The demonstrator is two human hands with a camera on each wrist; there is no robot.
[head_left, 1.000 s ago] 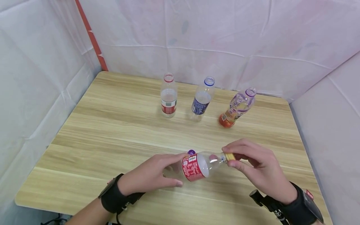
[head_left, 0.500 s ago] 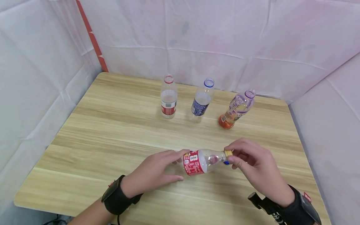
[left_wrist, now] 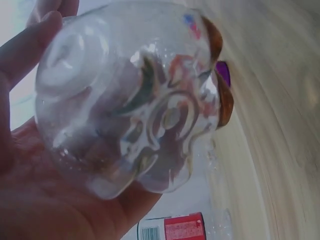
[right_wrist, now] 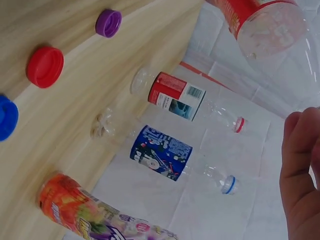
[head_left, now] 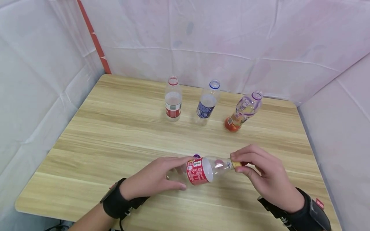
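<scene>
My left hand holds a clear plastic bottle with a red label round its base end. The bottle lies roughly sideways above the table, its neck toward the right. With thumb and fingertips, my right hand pinches the yellow cap at the bottle's mouth. How far the cap is screwed on cannot be seen. In the left wrist view the lobed bottle bottom fills the palm. A purple cap, a red cap and a blue cap lie on the table in the right wrist view.
Across the back of the wooden table stand three uncapped bottles: a red-and-white-labelled one, a blue-labelled one and a purple-and-orange one. White sheeting walls off the table's back and sides.
The held bottle rises slightly, then comes back down near its earlier place. My right fingers shift a little at the yellow cap, and both hands keep their hold. The standing bottles stay put.
</scene>
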